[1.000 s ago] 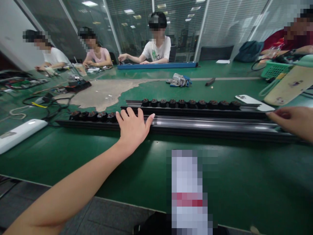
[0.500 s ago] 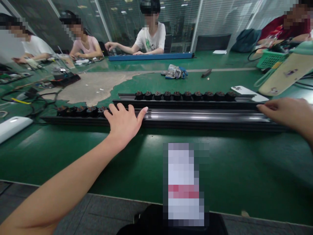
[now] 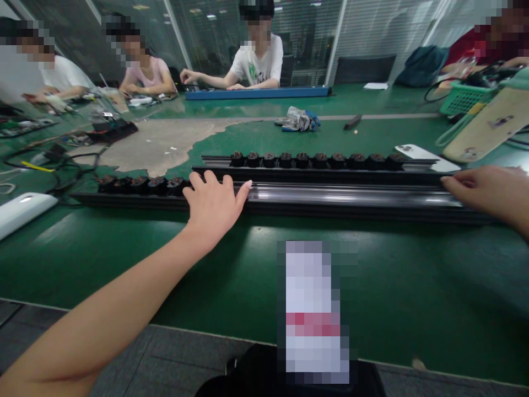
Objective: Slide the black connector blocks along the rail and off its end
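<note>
A long black channel [image 3: 351, 212] with a shiny metal inside lies across the table in front of me. Several black socket modules [image 3: 157, 186], with coppery contacts on top, sit in its left part. My left hand [image 3: 212, 204] rests over the channel just right of these modules, fingers spread. At the channel's right end is my right hand [image 3: 487, 193], its thumb and fingers drawn together in a pinch; whatever they hold is hidden. Behind lies a second black channel [image 3: 322, 175] with a row of several similar modules [image 3: 301, 160] along it.
A white phone [image 3: 448, 164], a large cream bottle [image 3: 483, 129] and a green basket [image 3: 463, 100] stand at the right. Gloves [image 3: 301, 119] lie farther back. A white device [image 3: 25, 212] and cables are at the left. Several people sit around the table, one behind a blue bar [image 3: 256, 94].
The whole view has shifted slightly, so everything appears a little farther right. Both hands keep nearly the same places on the channel.
</note>
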Demonstrator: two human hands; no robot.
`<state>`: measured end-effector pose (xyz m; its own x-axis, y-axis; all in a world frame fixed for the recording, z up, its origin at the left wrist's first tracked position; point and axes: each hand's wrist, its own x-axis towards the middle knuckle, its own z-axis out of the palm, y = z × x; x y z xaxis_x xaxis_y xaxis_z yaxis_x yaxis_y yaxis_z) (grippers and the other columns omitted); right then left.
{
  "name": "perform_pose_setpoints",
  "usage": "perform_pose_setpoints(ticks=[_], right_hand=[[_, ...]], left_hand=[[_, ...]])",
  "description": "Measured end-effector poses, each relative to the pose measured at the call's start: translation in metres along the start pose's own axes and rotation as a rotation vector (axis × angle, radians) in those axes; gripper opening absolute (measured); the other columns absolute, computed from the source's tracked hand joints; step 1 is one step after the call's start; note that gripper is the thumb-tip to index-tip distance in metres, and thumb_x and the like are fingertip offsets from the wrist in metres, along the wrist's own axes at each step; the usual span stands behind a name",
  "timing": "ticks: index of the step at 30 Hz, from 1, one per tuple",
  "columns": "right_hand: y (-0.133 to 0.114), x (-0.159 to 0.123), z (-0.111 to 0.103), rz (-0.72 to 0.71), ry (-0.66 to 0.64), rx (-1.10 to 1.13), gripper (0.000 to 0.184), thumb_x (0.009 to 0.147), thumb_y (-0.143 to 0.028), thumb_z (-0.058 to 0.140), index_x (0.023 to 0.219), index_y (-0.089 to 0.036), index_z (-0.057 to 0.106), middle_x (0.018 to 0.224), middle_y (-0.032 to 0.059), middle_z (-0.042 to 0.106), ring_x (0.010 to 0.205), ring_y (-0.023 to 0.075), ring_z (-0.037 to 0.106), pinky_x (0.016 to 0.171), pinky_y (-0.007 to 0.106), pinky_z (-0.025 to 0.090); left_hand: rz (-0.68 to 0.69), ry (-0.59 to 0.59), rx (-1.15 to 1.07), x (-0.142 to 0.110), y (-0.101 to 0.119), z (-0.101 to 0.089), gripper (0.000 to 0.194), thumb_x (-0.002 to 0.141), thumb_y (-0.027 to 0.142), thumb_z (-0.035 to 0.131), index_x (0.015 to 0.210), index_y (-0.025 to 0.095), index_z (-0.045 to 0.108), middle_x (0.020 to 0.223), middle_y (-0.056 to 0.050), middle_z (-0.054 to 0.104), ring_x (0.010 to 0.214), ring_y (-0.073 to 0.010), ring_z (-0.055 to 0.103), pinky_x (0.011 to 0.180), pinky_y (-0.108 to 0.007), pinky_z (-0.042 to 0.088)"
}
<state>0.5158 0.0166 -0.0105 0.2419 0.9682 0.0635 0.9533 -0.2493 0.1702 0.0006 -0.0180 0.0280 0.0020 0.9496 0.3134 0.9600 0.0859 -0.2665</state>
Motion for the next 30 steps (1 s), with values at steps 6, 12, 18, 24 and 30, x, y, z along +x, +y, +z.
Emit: perform_pose_setpoints(ticks=[6,12,18,24,30], right_hand=[[-0.004,-0.003,-0.004,0.006,-0.019,-0.017,0.063,0.086,-0.063,0.022,0.091,-0.021,0.068,0.086,0.0162,0.065,0.081,0.0314,0.058,0.072,0.04,0.041],[-0.007,-0.005,-0.008,0.01,-0.038,-0.014,0.062,0.086,-0.063,0.021,0.09,-0.021,0.067,0.087,0.0163,0.064,0.08,0.0302,0.056,0.072,0.039,0.041],[-0.008,-0.004,-0.007,0.003,-0.023,0.005,0.057,0.086,-0.062,0.022,0.085,-0.022,0.063,0.081,0.0148,0.061,0.074,0.0282,0.053,0.07,0.039,0.039],[-0.009,-0.005,-0.007,0.007,-0.045,-0.01,0.054,0.086,-0.061,0.022,0.082,-0.023,0.06,0.083,0.0141,0.06,0.077,0.0277,0.053,0.071,0.038,0.04],[-0.011,-0.006,-0.008,0.01,-0.043,-0.029,0.054,0.087,-0.059,0.021,0.081,-0.022,0.06,0.085,0.0147,0.061,0.077,0.0273,0.054,0.071,0.038,0.04]], left_hand=[[-0.009,-0.002,-0.018,0.0,0.0,0.0,0.067,0.105,0.056,0.025,0.124,0.008,0.068,0.125,-0.028,0.059,0.118,-0.0472,0.052,0.083,-0.052,0.051],[0.003,0.028,-0.022,0.0,0.001,0.002,0.066,0.105,0.054,0.025,0.121,0.007,0.069,0.126,-0.028,0.058,0.118,-0.0474,0.052,0.083,-0.053,0.051],[0.017,0.032,-0.033,0.0,0.001,0.002,0.066,0.105,0.053,0.026,0.121,0.007,0.07,0.127,-0.028,0.058,0.12,-0.0468,0.051,0.085,-0.052,0.05],[0.051,0.037,-0.039,0.001,-0.001,0.002,0.064,0.106,0.05,0.025,0.12,0.007,0.07,0.128,-0.028,0.057,0.122,-0.0465,0.05,0.086,-0.053,0.05],[0.079,0.052,-0.046,0.002,-0.001,0.004,0.062,0.106,0.048,0.024,0.125,0.006,0.066,0.13,-0.028,0.056,0.122,-0.0465,0.051,0.088,-0.052,0.05]])
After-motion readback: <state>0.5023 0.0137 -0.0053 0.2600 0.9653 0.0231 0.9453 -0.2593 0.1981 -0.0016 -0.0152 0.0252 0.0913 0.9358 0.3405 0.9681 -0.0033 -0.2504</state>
